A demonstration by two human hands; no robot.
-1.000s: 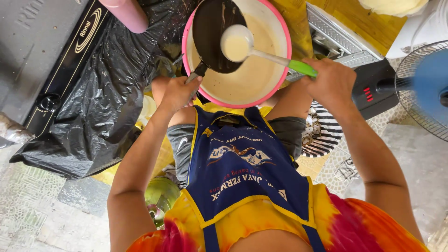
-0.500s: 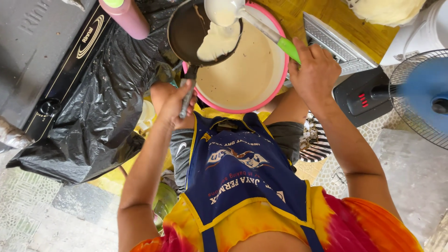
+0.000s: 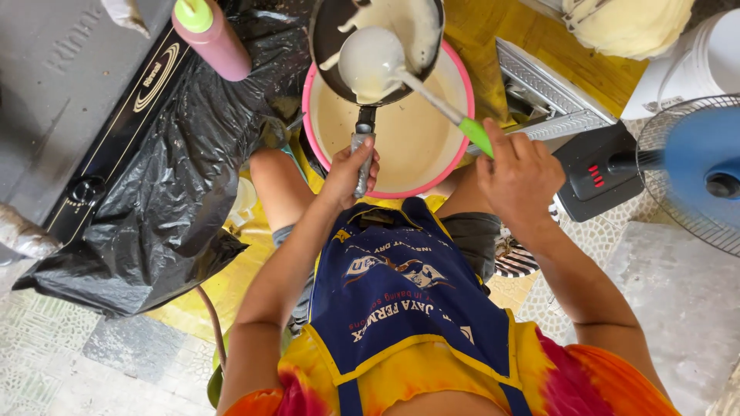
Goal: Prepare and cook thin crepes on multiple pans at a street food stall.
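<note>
At the far left stands a dark gas stove (image 3: 69, 115), and a black plastic bag (image 3: 169, 208) lies over its edge and spreads down to the floor. A pink bottle (image 3: 210, 37) with a green cap stands on the bag near the top. Right of it comes a pink bowl (image 3: 462, 92) with pale batter inside, and a black pan (image 3: 331, 38) is held above its upper part, so the pan hides some of the bowl. The left hand (image 3: 348, 171) closes its fingers fully around the metal handle of the pan. A ladle (image 3: 370, 65), coated with batter, is over the pan, and its long stem crosses the bowl to the right. The right hand (image 3: 518, 176) wraps tight around the green grip of the ladle, and the hand covers the end of this grip. A blue apron (image 3: 401, 296) lies below the hands. Further right stands a metal tray (image 3: 551, 100), then a black box (image 3: 605, 173) with red marks, and a blue fan (image 3: 694, 169) at the edge.
</note>
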